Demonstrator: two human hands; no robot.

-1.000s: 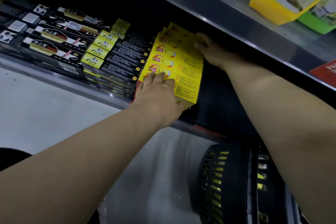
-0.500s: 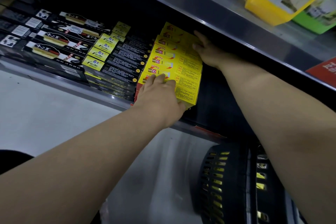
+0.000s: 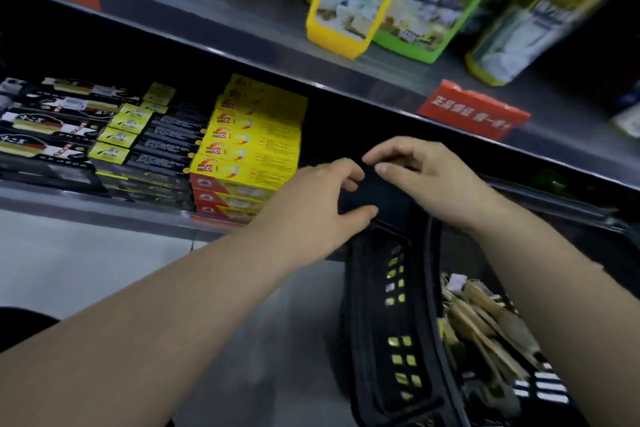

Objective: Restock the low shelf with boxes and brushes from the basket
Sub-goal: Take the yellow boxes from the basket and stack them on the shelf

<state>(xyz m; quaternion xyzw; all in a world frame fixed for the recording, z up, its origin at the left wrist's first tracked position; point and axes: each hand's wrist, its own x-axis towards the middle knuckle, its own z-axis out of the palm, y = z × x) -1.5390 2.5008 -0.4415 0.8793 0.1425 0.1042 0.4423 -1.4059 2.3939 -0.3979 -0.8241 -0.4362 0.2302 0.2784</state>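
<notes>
I see both hands between shelf and basket: my left hand (image 3: 322, 199) and right hand (image 3: 422, 180) hang with fingers loosely curled, each grip apart and holding nothing, as far as the motion blur lets me judge. The yellow-and-red cardboard boxes (image 3: 251, 149) sit stacked on the low grey metal shelf (image 3: 86, 206), just beside the black-and-yellow cartons (image 3: 149, 146). The pale wooden-handled brushes (image 3: 485, 326) lie heaped in the black slotted plastic basket (image 3: 391, 329). I judge them light, stiff and not fragile; best taken by the handles, several at once. Dark open room lies right of the boxes; the upper shelf's edge (image 3: 346, 87) overhangs it, so entry must stay low.
</notes>
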